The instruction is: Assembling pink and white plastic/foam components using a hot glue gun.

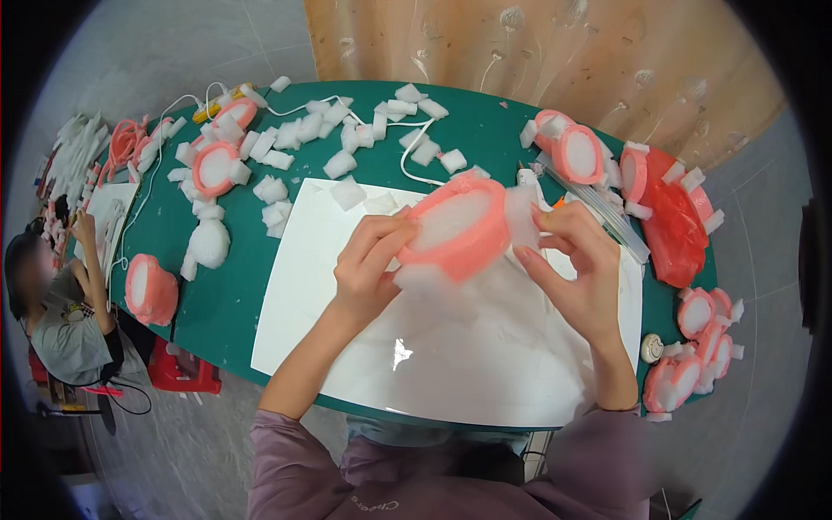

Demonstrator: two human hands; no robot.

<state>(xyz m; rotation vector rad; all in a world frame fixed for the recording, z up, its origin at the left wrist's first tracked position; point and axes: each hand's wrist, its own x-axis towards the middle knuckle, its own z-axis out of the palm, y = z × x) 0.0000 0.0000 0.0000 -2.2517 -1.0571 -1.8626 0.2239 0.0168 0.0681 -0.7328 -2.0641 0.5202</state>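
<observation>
Above the white sheet I hold up a pink foam piece with a thick ring-shaped rim and a pale oval middle. My left hand is closed on its left edge, thumb and fingers pinching it. At the right side of the rim, a whitish translucent foam block sits against the pink, pinched by the thumb and fingers of my right hand. Another white block, somewhat blurred, shows at the lower left of the rim, beside my left fingers. Whether the blocks are fixed to the rim I cannot tell.
The white sheet lies on a green table. White foam blocks and a white cable lie at the back. More pink pieces, a red bag and long clear sticks stand right. Another person sits at far left.
</observation>
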